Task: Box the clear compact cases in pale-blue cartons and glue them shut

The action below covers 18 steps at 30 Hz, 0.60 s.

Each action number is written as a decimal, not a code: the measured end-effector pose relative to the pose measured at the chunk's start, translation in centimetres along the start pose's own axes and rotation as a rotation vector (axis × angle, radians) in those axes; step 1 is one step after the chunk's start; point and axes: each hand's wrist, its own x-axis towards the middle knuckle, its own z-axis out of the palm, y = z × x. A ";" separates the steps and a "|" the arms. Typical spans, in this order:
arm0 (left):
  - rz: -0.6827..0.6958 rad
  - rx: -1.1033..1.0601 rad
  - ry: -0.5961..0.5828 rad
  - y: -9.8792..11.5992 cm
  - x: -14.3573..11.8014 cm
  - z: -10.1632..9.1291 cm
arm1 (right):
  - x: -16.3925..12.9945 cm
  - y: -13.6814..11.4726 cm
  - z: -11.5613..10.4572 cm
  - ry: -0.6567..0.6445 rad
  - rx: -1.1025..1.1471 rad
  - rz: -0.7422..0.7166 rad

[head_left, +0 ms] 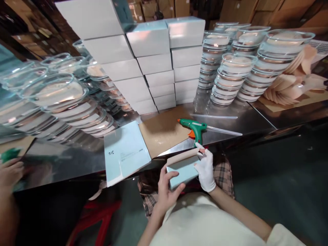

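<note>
Above my lap, a light blue cardboard box (183, 171) with a raised tan flap (180, 157) is held between both hands. My bare left hand (167, 186) grips its left end, thumb along the near side and fingers over the top. On the opposite end, my right hand (205, 169), in a white glove with some fingertips uncovered, holds the box near the flap. Just beyond the right hand, a green glue gun (196, 128) with an orange trigger lies on the table, a clear glue stick (224, 130) sticking out of its back.
Stacked white boxes (153, 65) rise at the back centre. Piles of glass dishes stand left (64, 92) and right (233, 78). Flat blue box sheets (126, 150) and brown cardboard (164, 130) lie on the metal table. Another person's hand (11, 172) is at far left.
</note>
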 end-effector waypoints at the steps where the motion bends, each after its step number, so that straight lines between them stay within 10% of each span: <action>1: -0.002 0.033 -0.043 -0.4 -0.1 -0.6 | 0.7 0.1 -0.8 -0.039 -0.069 0.023; 8: -0.134 0.124 0.197 -2.9 0.4 -0.9 | 12.2 -1.3 -3.0 -0.070 -0.929 0.476; 12: -0.097 0.096 0.206 -3.0 1.0 -0.1 | 16.0 -1.1 -2.0 -0.098 -0.788 0.593; 18: -0.224 -0.046 0.301 -2.6 1.9 0.2 | 13.6 -2.0 -2.6 -0.025 -0.366 0.521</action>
